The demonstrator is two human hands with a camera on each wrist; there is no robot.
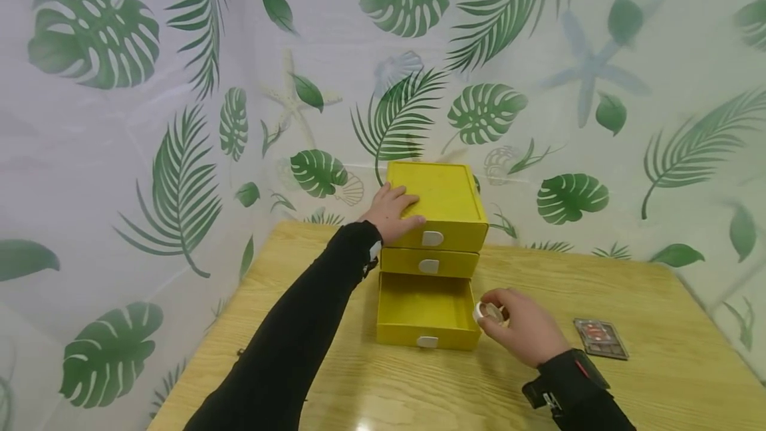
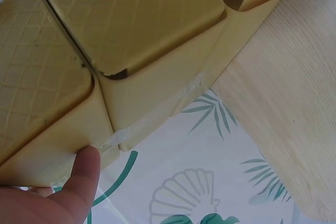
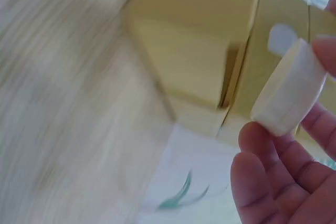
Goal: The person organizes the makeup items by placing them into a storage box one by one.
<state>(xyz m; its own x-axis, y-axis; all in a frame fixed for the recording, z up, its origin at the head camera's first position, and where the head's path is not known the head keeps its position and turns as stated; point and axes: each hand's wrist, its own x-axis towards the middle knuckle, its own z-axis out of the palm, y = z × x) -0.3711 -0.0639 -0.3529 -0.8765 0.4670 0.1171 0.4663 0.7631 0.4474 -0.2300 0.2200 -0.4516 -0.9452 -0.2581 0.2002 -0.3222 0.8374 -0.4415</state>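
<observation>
A yellow cabinet [image 1: 439, 188] of three stacked drawers stands on the wooden table, its bottom drawer [image 1: 419, 336] pulled out with nothing visible inside. On the top left edge of the cabinet rests my left hand [image 1: 393, 215], fingers spread; a fingertip touches the yellow casing [image 2: 157, 95] in the left wrist view. My right hand [image 1: 523, 328] pinches a short white roll [image 3: 291, 90], like a roll of tape, between thumb and fingers. It is held just right of the open drawer, above the table.
A flat, clear-edged case with a red picture [image 1: 601, 338] lies on the table [image 1: 658, 391] to the right of my right hand. A leaf-patterned sheet [image 1: 509, 125] hangs behind the table and along its left side. White tabs [image 1: 432, 238] mark the drawer fronts.
</observation>
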